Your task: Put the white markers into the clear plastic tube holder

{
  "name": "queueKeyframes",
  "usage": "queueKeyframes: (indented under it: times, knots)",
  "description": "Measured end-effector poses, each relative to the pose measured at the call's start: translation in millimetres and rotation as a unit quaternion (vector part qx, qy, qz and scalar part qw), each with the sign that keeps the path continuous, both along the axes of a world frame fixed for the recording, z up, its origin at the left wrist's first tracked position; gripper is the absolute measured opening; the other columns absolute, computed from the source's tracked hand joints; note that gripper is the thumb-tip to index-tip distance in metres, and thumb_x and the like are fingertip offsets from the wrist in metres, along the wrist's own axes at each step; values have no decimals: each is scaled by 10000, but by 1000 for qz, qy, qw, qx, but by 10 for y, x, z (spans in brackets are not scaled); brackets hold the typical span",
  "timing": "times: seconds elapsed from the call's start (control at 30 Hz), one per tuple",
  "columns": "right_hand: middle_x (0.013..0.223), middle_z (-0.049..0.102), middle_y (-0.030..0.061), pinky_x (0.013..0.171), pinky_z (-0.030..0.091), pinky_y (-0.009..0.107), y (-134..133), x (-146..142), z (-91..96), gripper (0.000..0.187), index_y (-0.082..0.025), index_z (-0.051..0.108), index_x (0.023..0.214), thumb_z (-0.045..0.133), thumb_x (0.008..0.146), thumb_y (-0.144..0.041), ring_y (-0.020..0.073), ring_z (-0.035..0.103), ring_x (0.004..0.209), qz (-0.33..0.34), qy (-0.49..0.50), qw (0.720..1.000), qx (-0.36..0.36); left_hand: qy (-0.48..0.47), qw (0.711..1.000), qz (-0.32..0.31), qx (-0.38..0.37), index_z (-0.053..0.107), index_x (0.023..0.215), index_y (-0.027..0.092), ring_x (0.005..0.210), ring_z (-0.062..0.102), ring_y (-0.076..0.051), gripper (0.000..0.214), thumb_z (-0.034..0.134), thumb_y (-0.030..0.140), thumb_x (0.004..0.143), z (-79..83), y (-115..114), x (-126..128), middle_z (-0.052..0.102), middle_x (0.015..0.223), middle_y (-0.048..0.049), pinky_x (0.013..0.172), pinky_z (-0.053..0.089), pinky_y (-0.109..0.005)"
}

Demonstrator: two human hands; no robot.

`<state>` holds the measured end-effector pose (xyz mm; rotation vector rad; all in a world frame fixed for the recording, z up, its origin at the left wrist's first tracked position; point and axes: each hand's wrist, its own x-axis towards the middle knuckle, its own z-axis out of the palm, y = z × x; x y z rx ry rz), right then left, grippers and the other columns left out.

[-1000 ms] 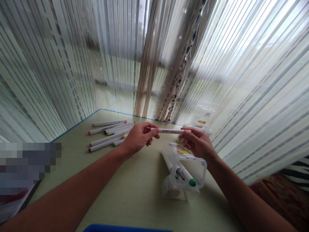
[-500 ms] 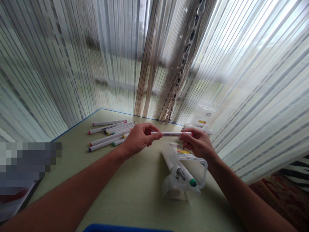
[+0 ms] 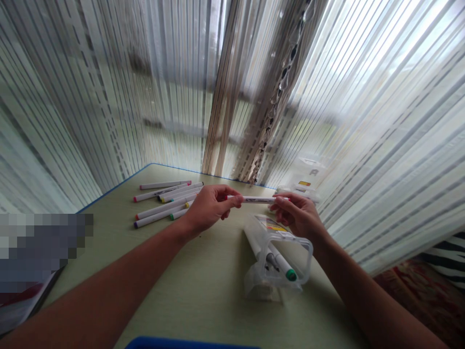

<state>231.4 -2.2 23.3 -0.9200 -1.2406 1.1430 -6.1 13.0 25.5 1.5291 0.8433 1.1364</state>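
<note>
A white marker (image 3: 257, 199) with red ends is held level between both hands, above the table. My left hand (image 3: 209, 206) pinches its left end, and my right hand (image 3: 296, 211) grips the right end with thumb and fingers. Just below the right hand, a clear plastic case (image 3: 308, 252) lies on its side with its open mouth towards me. Inside it are a green-tipped marker (image 3: 281, 261) and other markers, partly hidden by the plastic. Left of my left hand, several loose white markers (image 3: 158, 213) with coloured ends lie on the table; my hand covers some of their ends.
The pale green table (image 3: 174, 291) has a blue edge. Another clear case (image 3: 305, 186) stands at the back right, by the striped curtain (image 3: 174, 97). A blue object (image 3: 189, 343) shows at the bottom edge. A dark-edged, partly pixelated item (image 3: 36, 271) sits at left.
The marker stays in both hands, almost in place. My right thumb has shifted slightly up over its right end. The case and loose markers have not moved.
</note>
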Motion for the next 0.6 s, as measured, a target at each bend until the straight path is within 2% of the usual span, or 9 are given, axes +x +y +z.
queueKeyframes:
  times: [0.6]
  knots:
    - [709,754,78,345,337,159,16,19,19,233,-153,769,893,782,750,-336,93,591,428,10,43,999,-25,-69,996,-2,-56,707,986,89,449,502,-58,262,618,314,885,-18,37,2,734,822,-104,435,393,-202]
